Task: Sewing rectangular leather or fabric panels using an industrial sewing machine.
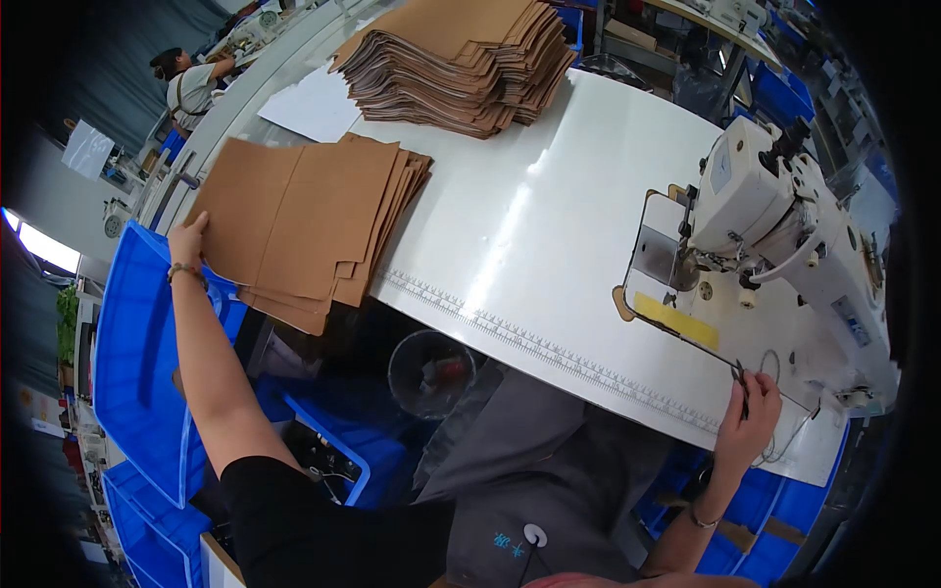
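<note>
My left hand (186,238) grips the left edge of a loose pile of brown pieces (294,206), which look like paper or fabric and hang over the table's front edge. My right hand (750,416) is at the table's front right, fingers closed on small dark metal snips or tweezers (739,377); which tool it is I cannot tell. Just behind it stand a white industrial sewing machine (745,196) and a yellow strip (676,319) on the machine bed. A thin looped cord (771,358) lies beside my right hand.
A taller brown stack (441,69) sits on a white sheet (304,103) at the back of the white table (510,245). Blue bins (137,372) stand at left and under the table, with a clear tub (431,372). A co-worker (191,88) works at upper left.
</note>
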### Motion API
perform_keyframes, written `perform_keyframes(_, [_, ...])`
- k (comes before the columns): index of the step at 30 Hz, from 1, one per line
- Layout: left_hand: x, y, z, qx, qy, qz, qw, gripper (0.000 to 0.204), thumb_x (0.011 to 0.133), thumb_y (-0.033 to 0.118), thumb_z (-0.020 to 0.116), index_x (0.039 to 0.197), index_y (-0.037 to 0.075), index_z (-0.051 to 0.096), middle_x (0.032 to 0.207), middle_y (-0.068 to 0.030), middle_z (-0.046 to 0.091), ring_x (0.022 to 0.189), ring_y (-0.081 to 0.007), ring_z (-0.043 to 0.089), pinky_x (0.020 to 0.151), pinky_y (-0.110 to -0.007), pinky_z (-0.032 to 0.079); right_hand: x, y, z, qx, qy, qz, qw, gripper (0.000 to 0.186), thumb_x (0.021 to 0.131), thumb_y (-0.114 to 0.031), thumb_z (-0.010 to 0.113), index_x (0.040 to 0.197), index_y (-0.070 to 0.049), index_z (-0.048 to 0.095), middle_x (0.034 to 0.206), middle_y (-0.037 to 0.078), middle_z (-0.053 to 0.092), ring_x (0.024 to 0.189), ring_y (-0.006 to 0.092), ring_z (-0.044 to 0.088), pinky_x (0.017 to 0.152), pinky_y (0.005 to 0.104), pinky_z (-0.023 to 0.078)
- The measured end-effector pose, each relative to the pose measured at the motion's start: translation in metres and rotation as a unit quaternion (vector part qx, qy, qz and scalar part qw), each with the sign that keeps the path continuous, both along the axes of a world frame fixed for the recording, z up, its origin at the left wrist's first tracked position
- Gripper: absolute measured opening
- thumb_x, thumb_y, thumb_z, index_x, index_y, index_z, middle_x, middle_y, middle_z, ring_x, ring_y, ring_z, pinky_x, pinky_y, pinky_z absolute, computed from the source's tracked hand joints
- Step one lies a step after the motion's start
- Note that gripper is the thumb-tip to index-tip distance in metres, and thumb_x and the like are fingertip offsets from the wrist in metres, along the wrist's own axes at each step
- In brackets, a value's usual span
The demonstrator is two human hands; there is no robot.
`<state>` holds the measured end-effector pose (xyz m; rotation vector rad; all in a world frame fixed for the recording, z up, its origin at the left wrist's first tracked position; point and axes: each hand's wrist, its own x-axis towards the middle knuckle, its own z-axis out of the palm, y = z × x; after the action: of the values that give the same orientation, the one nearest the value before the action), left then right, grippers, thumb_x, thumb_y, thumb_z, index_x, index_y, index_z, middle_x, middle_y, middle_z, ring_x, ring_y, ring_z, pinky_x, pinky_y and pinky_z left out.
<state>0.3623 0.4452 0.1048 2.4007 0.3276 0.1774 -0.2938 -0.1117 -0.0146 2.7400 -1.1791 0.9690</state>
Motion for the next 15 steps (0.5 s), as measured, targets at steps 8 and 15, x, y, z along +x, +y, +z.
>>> perform_keyframes(8, [-0.039, -0.224, 0.008, 0.296, -0.475, -0.260, 0.787, 0.017, 0.092, 0.027, 0.071, 0.099, 0.013, 0.076, 0.099, -0.0057, 0.075, 0.099, -0.0292, 0.068, 0.087, -0.043, 0.051, 0.003, -0.007, 0.004, 0.010, 0.019, -0.005, 1.000, 0.021, 0.096, -0.010, 0.066, 0.114, -0.003, 0.073, 0.118, 0.016, 0.065, 0.109, 0.0326, 0.062, 0.091, 0.0393, 0.051])
perform_keyframes(15, [-0.081, -0.433, 0.020, 0.288, -0.564, -0.402, 0.661, 0.018, 0.095, 0.028, 0.067, 0.093, 0.012, 0.075, 0.099, -0.0039, 0.075, 0.105, -0.0245, 0.067, 0.093, -0.041, 0.051, 0.005, -0.008, 0.003, 0.024, 0.002, -0.027, 0.999, 0.021, 0.095, -0.010, 0.067, 0.114, -0.003, 0.073, 0.119, 0.016, 0.064, 0.108, 0.0323, 0.062, 0.090, 0.0390, 0.051])
